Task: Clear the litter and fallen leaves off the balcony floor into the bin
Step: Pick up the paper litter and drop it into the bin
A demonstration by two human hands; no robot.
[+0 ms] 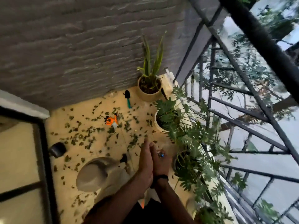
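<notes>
A narrow balcony with a pale floor (pixel 90 130) runs between a grey brick wall (pixel 80 46) and a dark metal railing (pixel 242 113), the view tilted and somewhat blurred. Leaves (pixel 84 135) lie scattered over most of the floor. The bin (pixel 95 173), a grey rounded tub, stands on the floor in the near part of the balcony, with leaves all around it. Beyond the bin, in the middle of the leaves, lies an orange glove (pixel 111 121). Farther still from the bin, near the wall, lies a trowel (pixel 128 98) with a teal handle, just beside a pot (pixel 149 88) holding a spiky plant. More pots (pixel 161 122) with broad-leaved plants line the railing side, right of the bin. A dark round pot (pixel 57 149) sits left of the bin by a door frame (pixel 43 159). Right of the bin, above the floor, the left hand (pixel 146 160) and right hand (pixel 159 160) are pressed together palm to palm, fingers straight, gripping nothing that shows. A dark band (pixel 161 177) circles the right wrist.
</notes>
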